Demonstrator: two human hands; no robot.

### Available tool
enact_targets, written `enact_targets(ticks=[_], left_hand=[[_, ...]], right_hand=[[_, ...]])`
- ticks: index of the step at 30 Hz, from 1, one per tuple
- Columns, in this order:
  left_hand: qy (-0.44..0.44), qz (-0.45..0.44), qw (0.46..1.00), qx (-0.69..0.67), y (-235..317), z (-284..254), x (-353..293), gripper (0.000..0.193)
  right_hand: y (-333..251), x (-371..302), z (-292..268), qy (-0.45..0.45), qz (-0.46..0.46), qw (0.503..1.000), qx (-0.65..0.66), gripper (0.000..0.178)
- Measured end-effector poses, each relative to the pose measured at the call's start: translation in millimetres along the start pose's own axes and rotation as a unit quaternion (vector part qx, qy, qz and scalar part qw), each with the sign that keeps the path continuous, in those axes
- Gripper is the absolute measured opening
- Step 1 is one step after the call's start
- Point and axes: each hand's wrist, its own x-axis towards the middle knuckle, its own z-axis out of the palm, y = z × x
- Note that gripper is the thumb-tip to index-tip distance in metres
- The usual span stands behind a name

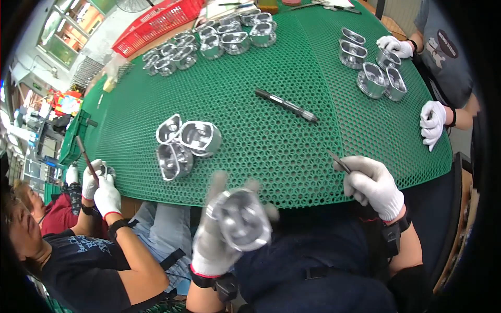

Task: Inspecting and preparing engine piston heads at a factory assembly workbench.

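Note:
My left hand, in a white glove, is closed around a silver metal piston whose hollow side faces up. Both are slightly blurred, just off the table's near edge. My right hand, gloved too, pinches a thin dark metal tool that points up and left over the mat. What kind of blade or tip it has is too small to tell. Beyond my left hand, three pistons stand close together on the green mat. A black and silver pen-shaped tool lies farther off, between my hands.
Several pistons crowd the far side near a red basket. More pistons stand at the right, where one gloved hand of a co-worker touches one. At left, another co-worker's gloved hands hold a dark rod.

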Motion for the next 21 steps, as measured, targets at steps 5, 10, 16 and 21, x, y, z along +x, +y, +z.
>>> enact_targets(ticks=[5,10,16,21], left_hand=[[0.358,0.248,0.888,0.146,48,-60,-9,0.054],[0.421,0.282,0.803,0.313,92,-136,-5,0.046],[0.460,0.401,0.425,0.669,90,-155,34,0.046],[0.226,0.337,0.533,0.742,61,-110,35,0.033]], right_hand=[[0,-1,0,-0.032,-0.005,0.999,0.005,0.036],[0,-6,1,-0.008,-0.020,1.000,0.001,0.034],[15,-1,2,0.014,-0.031,0.999,0.009,0.035],[14,-1,4,0.017,-0.045,0.999,-0.002,0.034]])
